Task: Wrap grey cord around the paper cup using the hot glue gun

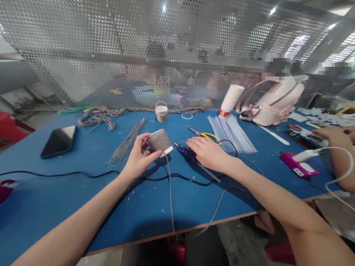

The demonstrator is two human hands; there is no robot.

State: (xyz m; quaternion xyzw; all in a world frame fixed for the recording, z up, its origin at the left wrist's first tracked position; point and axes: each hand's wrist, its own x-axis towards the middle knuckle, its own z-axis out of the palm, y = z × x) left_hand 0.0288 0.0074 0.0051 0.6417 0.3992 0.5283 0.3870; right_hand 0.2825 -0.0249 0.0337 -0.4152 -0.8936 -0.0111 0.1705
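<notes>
My left hand (pixel 142 153) grips a paper cup (pixel 159 141) wound with grey cord, tilted on its side above the blue table. A white band shows at the cup's lower edge, and the loose cord (pixel 170 195) hangs from there past the table's front edge. My right hand (pixel 206 151) lies over a dark blue glue gun (pixel 187 153), its fingers bent over the body; whether they grip it is hard to tell. The gun's tip points left towards the cup. Yellow-handled pliers (pixel 203 135) lie just behind my right hand.
Behind stand a small cord-wrapped bucket (pixel 161 112), stacked paper cups (pixel 231 99) and a backpack (pixel 277 99). Wires (pixel 127 142) and a phone (pixel 59 141) lie left; clear strips (pixel 233 133) and a purple power strip (pixel 299 165) right. Black cable crosses the table. Another person's arms are far right.
</notes>
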